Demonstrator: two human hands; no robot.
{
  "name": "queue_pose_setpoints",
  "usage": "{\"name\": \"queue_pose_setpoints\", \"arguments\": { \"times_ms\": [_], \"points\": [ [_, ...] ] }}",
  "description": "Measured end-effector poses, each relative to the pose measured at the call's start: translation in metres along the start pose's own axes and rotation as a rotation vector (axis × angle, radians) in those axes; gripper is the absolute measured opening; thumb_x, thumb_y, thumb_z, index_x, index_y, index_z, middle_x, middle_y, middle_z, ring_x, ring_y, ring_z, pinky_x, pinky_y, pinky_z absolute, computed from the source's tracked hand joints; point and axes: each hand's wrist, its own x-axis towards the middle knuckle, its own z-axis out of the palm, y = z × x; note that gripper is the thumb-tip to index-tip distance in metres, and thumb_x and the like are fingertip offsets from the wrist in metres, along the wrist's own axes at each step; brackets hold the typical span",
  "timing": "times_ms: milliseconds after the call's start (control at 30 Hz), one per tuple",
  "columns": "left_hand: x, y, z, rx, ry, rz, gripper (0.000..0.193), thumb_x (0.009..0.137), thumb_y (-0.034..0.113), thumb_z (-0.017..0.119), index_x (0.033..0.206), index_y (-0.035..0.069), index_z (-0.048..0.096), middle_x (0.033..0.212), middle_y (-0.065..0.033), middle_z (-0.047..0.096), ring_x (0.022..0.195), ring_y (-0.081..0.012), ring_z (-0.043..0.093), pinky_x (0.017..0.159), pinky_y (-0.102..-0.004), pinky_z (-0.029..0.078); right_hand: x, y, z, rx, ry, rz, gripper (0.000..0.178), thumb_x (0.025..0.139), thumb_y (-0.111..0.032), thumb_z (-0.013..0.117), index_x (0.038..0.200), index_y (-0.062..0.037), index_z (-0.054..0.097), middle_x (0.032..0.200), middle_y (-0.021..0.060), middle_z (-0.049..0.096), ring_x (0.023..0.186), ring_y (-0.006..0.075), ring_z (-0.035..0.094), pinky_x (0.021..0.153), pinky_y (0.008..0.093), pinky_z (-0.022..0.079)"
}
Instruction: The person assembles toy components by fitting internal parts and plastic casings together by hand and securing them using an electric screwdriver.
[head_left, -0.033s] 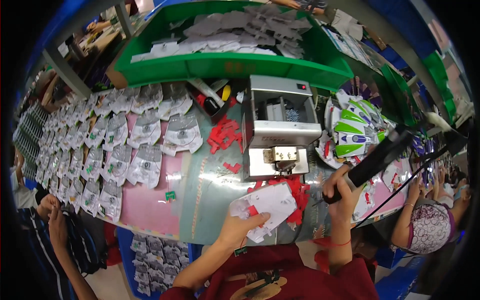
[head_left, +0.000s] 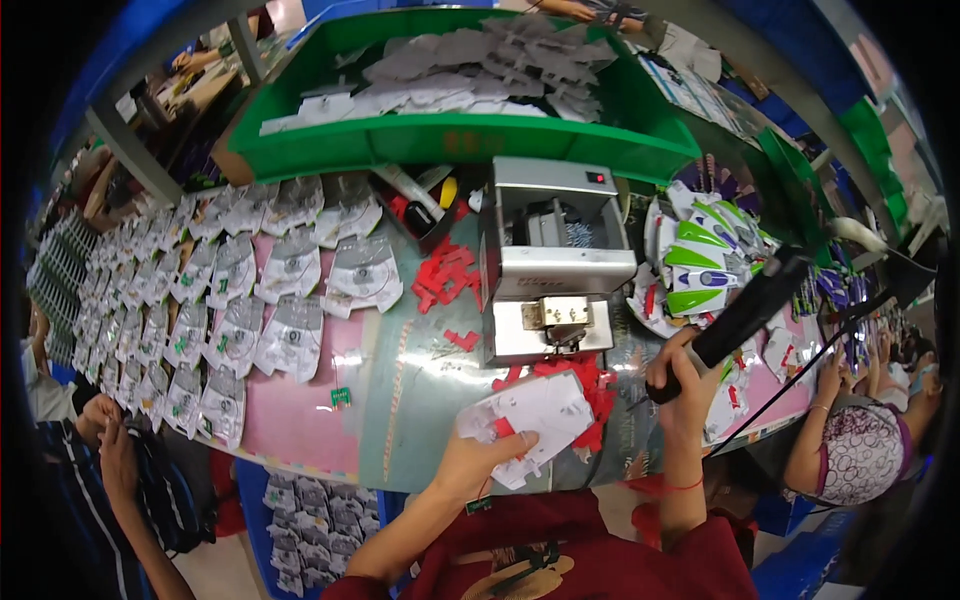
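Observation:
My left hand point(head_left: 478, 462) grips a white plastic shell point(head_left: 545, 415), thumb lying on its face beside a small red piece point(head_left: 503, 428). A thin wire with a little green circuit board point(head_left: 480, 505) dangles below that hand. To the right, my right hand point(head_left: 685, 385) is wrapped round a black corded electric screwdriver point(head_left: 750, 315). The screwdriver tilts up to the right, its bit end low and apart from the shell. Just beyond the shell stands a silver screw feeder point(head_left: 565, 265) holding loose screws. Red plastic pieces point(head_left: 598, 400) lie under and beside the shell.
Rows of white shells point(head_left: 290, 265) cover the left table. A green bin point(head_left: 470, 140) of shells spans the back. Green-and-white shells point(head_left: 700, 260) pile up at right, near the black cord point(head_left: 800, 375). Another person's hands point(head_left: 110, 420) are at left; a patterned-cap wearer point(head_left: 862, 455) sits right.
The scene has shifted slightly in view. The screwdriver's upper end has tipped a little to the left. Both hands keep the same holds.

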Motion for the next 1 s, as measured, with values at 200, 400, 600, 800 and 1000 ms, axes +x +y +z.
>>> {"name": "queue_pose_setpoints", "arguments": {
  "times_ms": [200, 400, 600, 800, 1000],
  "points": [
    [-0.001, 0.004, 0.008, 0.273, -0.272, 0.147, 0.049, 0.069, -0.005, 0.062, 0.117, -0.003, 0.049, 0.121, -0.0187, 0.048, 0.116, -0.0223, 0.041, 0.095, -0.0318, 0.032, 0.001, 0.025, -0.030, -0.077, 0.142, 0.006, 0.033, 0.084, -0.011, 0.052, 0.112, -0.0037, 0.036, 0.087, 0.0108, 0.053, 0.060, 0.0156, 0.054, 0.052, 0.0289, 0.047],
    [-0.001, 0.006, 0.023, 0.456, -0.437, 0.490, 0.041, 0.071, -0.006, 0.058, 0.112, -0.001, 0.054, 0.134, -0.0233, 0.029, 0.117, -0.0348, 0.040, 0.093, -0.0382, 0.036, -0.007, -0.017, -0.022, -0.684, 0.205, -0.310, 0.056, 0.080, -0.010, 0.054, 0.128, 0.0000, 0.028, 0.113, 0.0165, 0.049, 0.106, 0.0258, 0.046, 0.087, 0.0317, 0.037],
    [0.006, 0.004, 0.051, 0.626, -0.639, 0.594, 0.041, 0.070, -0.009, 0.057, 0.110, 0.001, 0.056, 0.136, -0.0239, 0.023, 0.114, -0.0377, 0.042, 0.092, -0.0385, 0.039, -0.030, -0.058, -0.007, -0.790, -0.603, -0.591, 0.031, 0.080, -0.028, 0.057, 0.092, 0.0012, 0.060, 0.088, 0.0162, 0.060, 0.079, 0.0289, 0.059, 0.069, 0.0359, 0.046],
    [-0.017, 0.005, 0.073, 0.480, -0.719, 0.339, 0.062, 0.067, -0.009, 0.060, 0.124, 0.007, 0.044, 0.137, -0.0245, 0.021, 0.117, -0.0391, 0.037, 0.091, -0.0427, 0.040, -0.056, -0.079, -0.044, -0.455, -0.380, -0.487, 0.022, 0.078, -0.020, 0.060, 0.082, 0.0017, 0.061, 0.072, 0.0127, 0.062, 0.060, 0.0254, 0.061, 0.055, 0.0312, 0.048],
    [-0.005, 0.004, 0.041, 0.272, -0.514, 0.323, 0.059, 0.073, 0.008, 0.061, 0.126, 0.001, 0.036, 0.134, -0.0238, 0.026, 0.115, -0.0433, 0.037, 0.075, -0.0452, 0.052, -0.031, -0.084, -0.189, 0.120, 0.761, -0.558, 0.028, 0.090, -0.025, 0.044, 0.101, -0.0006, 0.050, 0.093, 0.0090, 0.057, 0.080, 0.0174, 0.058, 0.067, 0.0311, 0.048]
  ]
}}
